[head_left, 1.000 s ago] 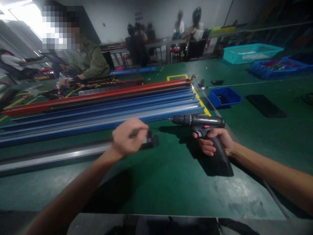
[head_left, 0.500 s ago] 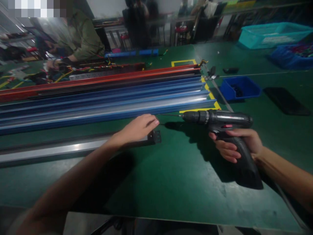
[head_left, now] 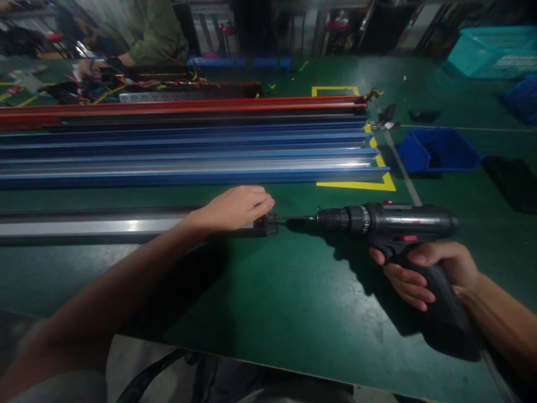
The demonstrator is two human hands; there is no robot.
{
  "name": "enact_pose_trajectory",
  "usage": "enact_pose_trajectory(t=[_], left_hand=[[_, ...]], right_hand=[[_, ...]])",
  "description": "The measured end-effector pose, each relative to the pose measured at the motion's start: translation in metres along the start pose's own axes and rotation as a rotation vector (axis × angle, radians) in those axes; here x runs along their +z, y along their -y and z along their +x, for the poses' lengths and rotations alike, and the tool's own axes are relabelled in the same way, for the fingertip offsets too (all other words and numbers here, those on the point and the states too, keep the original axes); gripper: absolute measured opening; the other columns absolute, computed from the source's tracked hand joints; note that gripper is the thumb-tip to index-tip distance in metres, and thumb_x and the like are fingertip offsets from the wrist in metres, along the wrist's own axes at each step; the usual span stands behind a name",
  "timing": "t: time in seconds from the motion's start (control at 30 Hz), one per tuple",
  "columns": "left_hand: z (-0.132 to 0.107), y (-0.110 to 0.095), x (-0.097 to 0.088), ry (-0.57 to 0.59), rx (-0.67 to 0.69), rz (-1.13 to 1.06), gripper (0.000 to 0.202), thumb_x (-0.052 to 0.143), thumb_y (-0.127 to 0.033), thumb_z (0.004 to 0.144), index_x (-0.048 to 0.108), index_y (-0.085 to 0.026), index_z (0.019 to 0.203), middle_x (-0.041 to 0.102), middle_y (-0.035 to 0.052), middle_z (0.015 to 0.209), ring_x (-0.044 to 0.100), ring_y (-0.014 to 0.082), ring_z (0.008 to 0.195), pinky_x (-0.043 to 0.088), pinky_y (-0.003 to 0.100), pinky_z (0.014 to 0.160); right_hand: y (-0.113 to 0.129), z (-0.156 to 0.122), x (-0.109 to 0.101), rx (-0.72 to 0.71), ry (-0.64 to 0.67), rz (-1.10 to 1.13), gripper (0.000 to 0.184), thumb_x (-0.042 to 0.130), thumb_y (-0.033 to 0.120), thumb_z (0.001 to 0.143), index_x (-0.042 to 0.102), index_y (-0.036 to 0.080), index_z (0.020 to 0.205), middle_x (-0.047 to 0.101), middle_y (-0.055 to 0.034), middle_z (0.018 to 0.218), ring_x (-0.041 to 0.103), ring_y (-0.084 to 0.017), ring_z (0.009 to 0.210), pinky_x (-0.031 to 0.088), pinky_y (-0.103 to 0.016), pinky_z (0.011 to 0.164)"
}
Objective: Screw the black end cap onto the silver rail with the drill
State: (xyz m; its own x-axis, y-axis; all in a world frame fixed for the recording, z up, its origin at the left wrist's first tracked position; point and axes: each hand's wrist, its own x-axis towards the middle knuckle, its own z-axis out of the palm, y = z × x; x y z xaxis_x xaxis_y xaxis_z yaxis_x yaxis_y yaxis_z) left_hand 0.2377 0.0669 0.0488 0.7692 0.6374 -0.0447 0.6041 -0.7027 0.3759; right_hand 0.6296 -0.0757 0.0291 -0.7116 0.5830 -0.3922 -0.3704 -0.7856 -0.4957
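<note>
A long grey metal rail lies along the green table, ending in a black end cap. My left hand rests on the rail's right end, fingers curled over it and pressing it down. My right hand is wrapped round the grip of a black cordless drill. The drill lies level, pointing left. Its thin bit touches the end cap just past my left fingertips.
Behind the rail lies a stack of long blue and red rails. A blue bin and yellow floor-tape marks sit at the right. A teal crate stands far right. A person in a green jacket works with wires at the back left.
The drill has moved left until its bit meets the rail's end cap. My left hand went from a raised fist to lying on the rail end. The view has tilted down.
</note>
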Motion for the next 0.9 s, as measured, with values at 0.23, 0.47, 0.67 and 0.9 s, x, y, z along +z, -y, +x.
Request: enact_pose_trajectory(t=[0.23,0.47,0.67,0.9], left_hand=[[0.000,-0.003,-0.002,-0.018,0.001,-0.006,0.053,0.028,-0.050,0.109,0.071,-0.018,0.104,0.071,0.0078,0.104,0.065,0.0209,0.096,0.046,0.033,0.086],[0.000,0.007,0.000,-0.120,0.102,-0.184,0.048,0.032,-0.045,0.110,0.069,-0.018,0.123,0.068,0.0093,0.123,0.062,0.0190,0.116,0.046,0.032,0.104],[-0.003,0.014,-0.008,-0.039,0.278,-0.308,0.038,0.042,-0.040,0.108,0.074,-0.023,0.120,0.070,0.0081,0.129,0.063,0.0175,0.122,0.045,0.030,0.109],[-0.006,0.016,-0.008,-0.001,0.195,-0.322,0.040,0.041,-0.043,0.108,0.073,-0.023,0.120,0.074,0.0073,0.125,0.069,0.0169,0.114,0.049,0.029,0.102]], right_hand=[[0.006,0.003,0.000,-0.051,0.023,-0.034,0.033,0.060,0.025,0.085,0.066,0.009,0.114,0.060,0.0006,0.064,0.054,-0.012,0.045,0.058,-0.029,0.052],[0.009,0.004,0.001,-0.055,-0.026,-0.079,0.032,0.058,0.026,0.083,0.064,0.011,0.111,0.056,0.0034,0.062,0.052,-0.011,0.044,0.056,-0.026,0.051],[0.010,0.004,-0.008,-0.069,0.004,-0.085,0.033,0.058,0.026,0.085,0.064,0.009,0.112,0.054,0.0034,0.061,0.049,-0.010,0.042,0.056,-0.026,0.050],[0.010,0.006,-0.010,-0.015,0.054,-0.077,0.032,0.057,0.023,0.086,0.064,0.008,0.114,0.056,0.0022,0.063,0.055,-0.011,0.046,0.059,-0.028,0.053]])
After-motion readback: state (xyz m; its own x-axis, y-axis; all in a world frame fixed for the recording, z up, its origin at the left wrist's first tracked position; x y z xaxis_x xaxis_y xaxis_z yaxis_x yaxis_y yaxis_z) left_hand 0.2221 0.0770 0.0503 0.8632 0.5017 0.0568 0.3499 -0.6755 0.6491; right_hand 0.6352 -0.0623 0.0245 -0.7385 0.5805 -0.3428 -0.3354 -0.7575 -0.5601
